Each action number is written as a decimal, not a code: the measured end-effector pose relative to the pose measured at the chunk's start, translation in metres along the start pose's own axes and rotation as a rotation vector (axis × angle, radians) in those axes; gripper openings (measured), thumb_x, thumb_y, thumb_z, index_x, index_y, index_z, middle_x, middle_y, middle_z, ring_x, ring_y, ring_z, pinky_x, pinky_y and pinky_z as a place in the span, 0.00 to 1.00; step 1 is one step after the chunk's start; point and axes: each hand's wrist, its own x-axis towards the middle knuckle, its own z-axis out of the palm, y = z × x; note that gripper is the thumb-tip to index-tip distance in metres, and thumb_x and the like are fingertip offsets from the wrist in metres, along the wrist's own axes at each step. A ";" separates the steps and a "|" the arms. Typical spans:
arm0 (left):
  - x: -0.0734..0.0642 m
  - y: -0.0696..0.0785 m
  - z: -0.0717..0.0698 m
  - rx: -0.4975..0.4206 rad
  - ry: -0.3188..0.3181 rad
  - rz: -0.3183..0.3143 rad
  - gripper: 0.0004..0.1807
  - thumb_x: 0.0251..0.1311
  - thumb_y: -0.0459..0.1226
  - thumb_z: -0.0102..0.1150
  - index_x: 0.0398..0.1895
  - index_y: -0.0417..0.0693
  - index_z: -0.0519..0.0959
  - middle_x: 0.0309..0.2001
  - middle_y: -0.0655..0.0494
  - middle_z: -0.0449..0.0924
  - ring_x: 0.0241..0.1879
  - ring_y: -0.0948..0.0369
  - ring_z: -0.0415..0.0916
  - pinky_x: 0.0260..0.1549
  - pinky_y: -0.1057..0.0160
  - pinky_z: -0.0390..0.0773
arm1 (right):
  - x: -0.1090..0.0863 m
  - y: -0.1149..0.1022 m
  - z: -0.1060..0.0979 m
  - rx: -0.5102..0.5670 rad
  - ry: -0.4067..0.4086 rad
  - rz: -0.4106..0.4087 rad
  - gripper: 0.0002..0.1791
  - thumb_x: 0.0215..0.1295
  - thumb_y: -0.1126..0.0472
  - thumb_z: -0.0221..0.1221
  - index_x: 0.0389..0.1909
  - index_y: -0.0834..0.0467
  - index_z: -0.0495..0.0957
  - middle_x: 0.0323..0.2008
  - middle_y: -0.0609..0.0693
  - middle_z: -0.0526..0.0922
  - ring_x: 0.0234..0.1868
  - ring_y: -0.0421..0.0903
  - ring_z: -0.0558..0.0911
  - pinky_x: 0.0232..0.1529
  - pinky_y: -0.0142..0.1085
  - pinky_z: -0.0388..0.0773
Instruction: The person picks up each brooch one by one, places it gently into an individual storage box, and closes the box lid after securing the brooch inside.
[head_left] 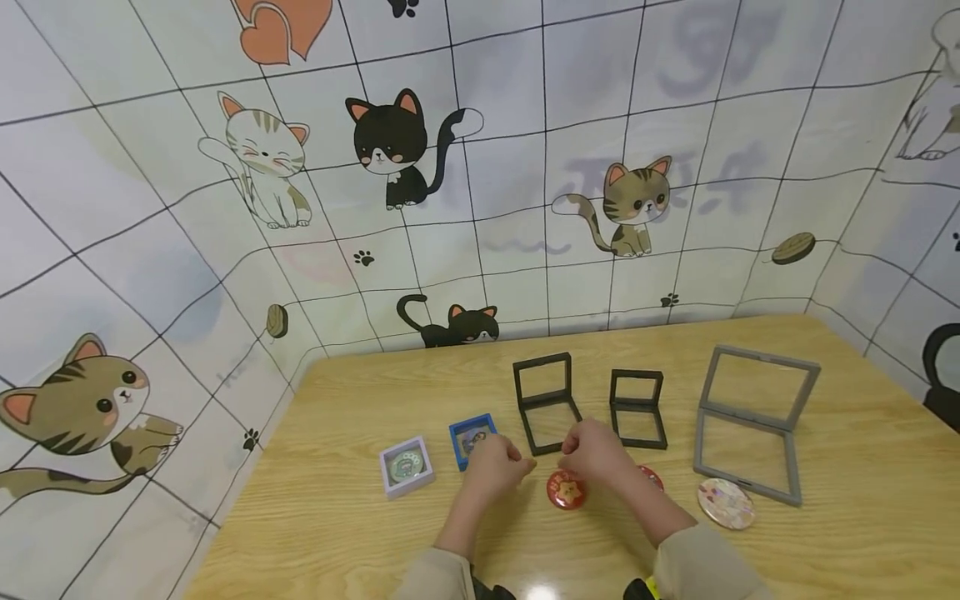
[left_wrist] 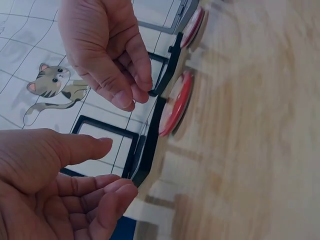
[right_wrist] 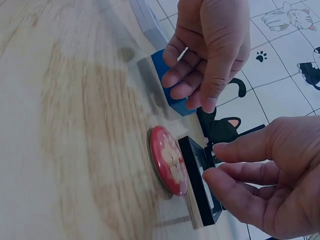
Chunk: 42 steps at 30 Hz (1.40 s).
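Observation:
A round red badge (head_left: 566, 490) with a tan star-like figure lies on the table between my hands. In front of it stands a black frame (head_left: 547, 402), unfolded like an open book. My left hand (head_left: 492, 468) hovers left of the badge, thumb and fingers apart with nothing between them in the left wrist view. Over the badge's far right side, my right hand (head_left: 597, 454) hangs near the frame. Its thumb (right_wrist: 240, 151) and index finger are slightly apart in the right wrist view, and no held thing shows. Neither hand visibly touches the badge.
Left of my hands sit a blue frame (head_left: 459, 454) and a lilac frame (head_left: 427, 467), each with a badge inside. A smaller black frame (head_left: 637, 407) and a large grey frame (head_left: 793, 467) stand unfolded at right. A second red badge (head_left: 651, 477) and a pale badge (head_left: 726, 503) lie nearby.

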 end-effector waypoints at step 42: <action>-0.007 0.003 0.030 -0.067 0.006 0.011 0.05 0.42 0.27 0.61 0.18 0.39 0.74 0.17 0.58 0.69 0.17 0.65 0.64 0.14 0.70 0.64 | -0.016 0.016 0.014 0.092 -0.014 0.060 0.11 0.45 0.72 0.64 0.17 0.63 0.70 0.13 0.50 0.73 0.15 0.41 0.75 0.16 0.32 0.71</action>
